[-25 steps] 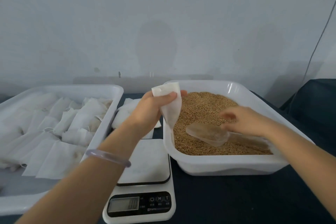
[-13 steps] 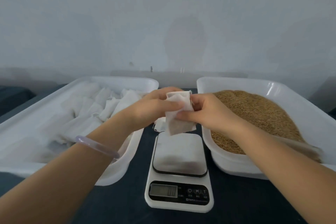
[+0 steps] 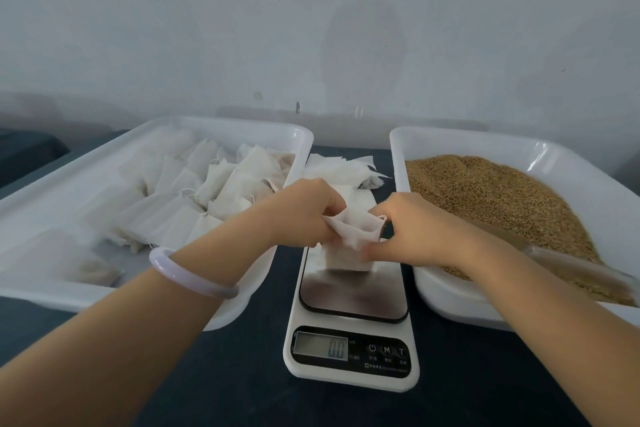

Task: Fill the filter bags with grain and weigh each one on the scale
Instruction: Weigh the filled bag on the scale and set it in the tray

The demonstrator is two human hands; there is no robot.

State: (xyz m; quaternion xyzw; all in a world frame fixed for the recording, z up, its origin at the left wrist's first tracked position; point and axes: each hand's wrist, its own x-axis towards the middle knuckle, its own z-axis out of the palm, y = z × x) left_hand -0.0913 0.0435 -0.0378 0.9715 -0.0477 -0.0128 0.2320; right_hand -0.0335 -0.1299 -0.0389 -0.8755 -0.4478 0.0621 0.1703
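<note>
Holding a thin white filter bag over the far edge of the white digital scale, your left hand and right hand pinched its mouth, fingers curled.

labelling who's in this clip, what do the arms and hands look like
Both forearms are bare, no sleeves in view. A smooth, pale lilac bangle circles the left wrist; the right wrist is bare. No gloves on the left hand or right hand.

dark table | left tray | scale | right tray | loose bags
</note>
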